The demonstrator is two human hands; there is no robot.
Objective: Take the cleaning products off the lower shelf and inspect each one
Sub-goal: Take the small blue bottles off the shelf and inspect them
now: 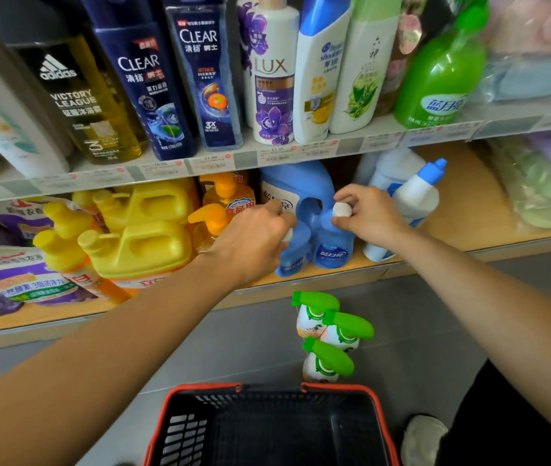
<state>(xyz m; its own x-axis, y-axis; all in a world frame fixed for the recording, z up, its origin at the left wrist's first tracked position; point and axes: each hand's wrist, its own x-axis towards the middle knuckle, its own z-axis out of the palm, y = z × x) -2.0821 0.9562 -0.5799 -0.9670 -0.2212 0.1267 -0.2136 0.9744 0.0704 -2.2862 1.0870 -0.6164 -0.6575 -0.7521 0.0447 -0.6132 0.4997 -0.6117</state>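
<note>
Caught mid-removal at the wooden lower shelf: left hand and right hand each closed on a small white-capped blue plastic bottle, likely awaiting a lift clear for inspection.

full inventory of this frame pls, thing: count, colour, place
small detergent bottles: 2, blue, white caps, lower shelf front, one under each hand
large detergent jug: 1, blue, behind them
toilet cleaner bottle: 1, white, blue cap, tilted, right of the right hand
jugs: 2, yellow, lower shelf left
pump bottles: 2, orange, beside the jugs
laundry powder bags: purple-white, count unclear, far left
shampoo and body wash bottles: about nine, mixed colours, upper shelf
spray bottles: 3, white, green triggers, floor
basket: 1, black, red rim, bottom
left hand: on left cap
right hand: on right cap
</note>
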